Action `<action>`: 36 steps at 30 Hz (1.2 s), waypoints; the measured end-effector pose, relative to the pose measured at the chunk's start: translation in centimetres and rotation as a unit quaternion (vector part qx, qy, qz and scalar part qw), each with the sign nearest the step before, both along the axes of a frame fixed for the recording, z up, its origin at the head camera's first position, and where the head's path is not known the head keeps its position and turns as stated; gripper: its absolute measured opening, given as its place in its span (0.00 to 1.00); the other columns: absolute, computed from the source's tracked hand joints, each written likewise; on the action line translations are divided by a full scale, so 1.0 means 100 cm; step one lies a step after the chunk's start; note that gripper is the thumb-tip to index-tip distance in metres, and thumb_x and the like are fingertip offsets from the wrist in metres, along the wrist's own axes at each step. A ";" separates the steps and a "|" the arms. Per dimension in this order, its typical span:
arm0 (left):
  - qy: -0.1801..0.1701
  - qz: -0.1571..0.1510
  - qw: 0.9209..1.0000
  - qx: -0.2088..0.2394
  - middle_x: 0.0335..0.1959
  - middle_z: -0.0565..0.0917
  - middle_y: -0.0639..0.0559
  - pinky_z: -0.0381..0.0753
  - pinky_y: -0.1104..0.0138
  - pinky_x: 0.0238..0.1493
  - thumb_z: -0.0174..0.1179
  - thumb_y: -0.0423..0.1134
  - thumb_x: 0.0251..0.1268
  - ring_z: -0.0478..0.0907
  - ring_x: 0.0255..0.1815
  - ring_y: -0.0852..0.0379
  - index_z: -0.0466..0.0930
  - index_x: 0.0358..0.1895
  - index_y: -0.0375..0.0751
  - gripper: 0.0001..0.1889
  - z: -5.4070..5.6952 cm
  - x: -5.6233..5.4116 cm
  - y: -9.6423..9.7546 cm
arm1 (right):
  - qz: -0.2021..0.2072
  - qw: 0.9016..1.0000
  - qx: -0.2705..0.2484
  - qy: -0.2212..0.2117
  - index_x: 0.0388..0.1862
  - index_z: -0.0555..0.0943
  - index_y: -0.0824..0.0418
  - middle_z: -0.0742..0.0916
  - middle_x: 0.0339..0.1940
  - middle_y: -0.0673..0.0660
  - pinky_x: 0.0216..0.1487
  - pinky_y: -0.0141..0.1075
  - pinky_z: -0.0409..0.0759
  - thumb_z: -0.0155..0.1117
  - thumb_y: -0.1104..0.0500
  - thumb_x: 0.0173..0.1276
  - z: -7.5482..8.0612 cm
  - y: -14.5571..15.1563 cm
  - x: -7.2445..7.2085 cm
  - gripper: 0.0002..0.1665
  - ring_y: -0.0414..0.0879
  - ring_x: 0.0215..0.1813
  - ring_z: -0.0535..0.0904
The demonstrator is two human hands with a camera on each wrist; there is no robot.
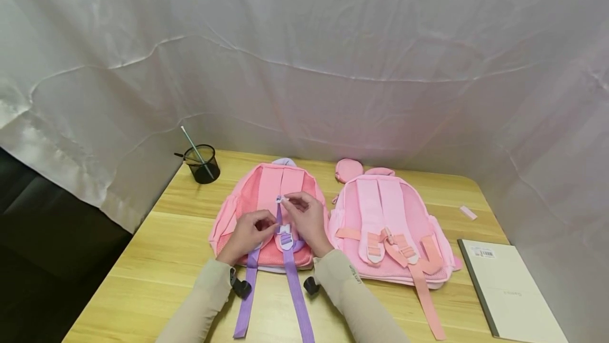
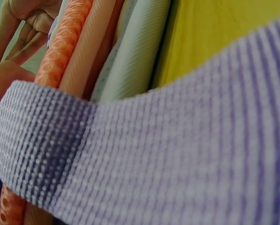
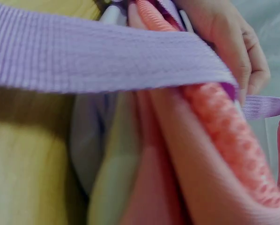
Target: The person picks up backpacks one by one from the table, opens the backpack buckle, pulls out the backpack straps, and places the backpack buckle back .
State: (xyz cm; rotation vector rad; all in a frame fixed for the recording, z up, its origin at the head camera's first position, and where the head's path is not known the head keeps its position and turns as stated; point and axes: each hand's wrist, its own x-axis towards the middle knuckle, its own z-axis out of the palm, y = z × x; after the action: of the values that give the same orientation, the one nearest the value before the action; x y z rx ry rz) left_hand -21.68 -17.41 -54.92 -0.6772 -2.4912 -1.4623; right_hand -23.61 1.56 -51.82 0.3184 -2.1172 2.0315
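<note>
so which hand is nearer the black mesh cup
Left: the left hand is below and right of the cup in the head view; the right hand is farther right.

Wrist-view purple strap (image 3: 107, 58) blurred, cut off, notebook label (image 1: 482, 252) unreadably small

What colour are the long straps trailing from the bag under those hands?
Purple; the straps show best in the head view.
</note>
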 end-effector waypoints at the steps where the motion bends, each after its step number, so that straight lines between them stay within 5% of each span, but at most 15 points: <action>1: 0.000 0.000 1.000 -0.001 0.26 0.82 0.62 0.74 0.71 0.30 0.71 0.38 0.66 0.74 0.27 0.65 0.87 0.35 0.52 0.04 0.000 0.000 0.000 | 0.000 1.000 -0.002 0.006 0.46 0.89 0.63 0.92 0.44 0.61 0.49 0.31 0.85 0.75 0.62 0.68 0.000 0.001 -0.001 0.10 0.44 0.44 0.89; 8: -0.010 -0.003 1.000 0.003 0.27 0.82 0.61 0.73 0.71 0.32 0.72 0.38 0.66 0.74 0.28 0.64 0.88 0.36 0.46 0.02 0.000 0.001 0.001 | 0.000 0.999 -0.014 0.044 0.44 0.89 0.64 0.92 0.42 0.62 0.48 0.34 0.87 0.75 0.63 0.66 0.008 0.005 -0.002 0.09 0.42 0.41 0.89; 16: -0.021 0.000 1.000 0.004 0.26 0.83 0.60 0.73 0.71 0.31 0.72 0.38 0.66 0.73 0.27 0.63 0.88 0.37 0.43 0.04 0.000 0.002 0.001 | 0.001 0.999 -0.021 0.035 0.45 0.89 0.64 0.92 0.42 0.63 0.47 0.32 0.87 0.74 0.63 0.67 0.007 0.008 -0.003 0.09 0.41 0.41 0.88; 23: -0.029 0.012 1.000 -0.006 0.27 0.82 0.63 0.74 0.71 0.32 0.72 0.40 0.66 0.74 0.28 0.63 0.87 0.36 0.54 0.03 0.000 0.002 0.001 | -0.001 1.000 -0.004 0.009 0.46 0.89 0.62 0.92 0.43 0.61 0.48 0.32 0.87 0.74 0.62 0.68 0.014 0.013 0.000 0.09 0.42 0.43 0.89; 36: -0.044 0.015 0.998 0.031 0.31 0.81 0.58 0.75 0.69 0.32 0.73 0.45 0.66 0.75 0.29 0.59 0.85 0.47 0.58 0.10 -0.001 0.001 -0.002 | 0.001 1.000 0.016 0.008 0.49 0.89 0.63 0.91 0.47 0.60 0.51 0.31 0.85 0.72 0.62 0.70 0.028 0.028 -0.007 0.11 0.43 0.46 0.88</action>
State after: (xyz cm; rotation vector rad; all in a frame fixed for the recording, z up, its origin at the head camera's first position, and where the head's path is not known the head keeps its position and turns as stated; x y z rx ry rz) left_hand -21.56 -17.61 -55.05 -0.5747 -2.4958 -1.5852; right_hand -24.28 4.38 -49.02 0.3401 -2.1423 1.9929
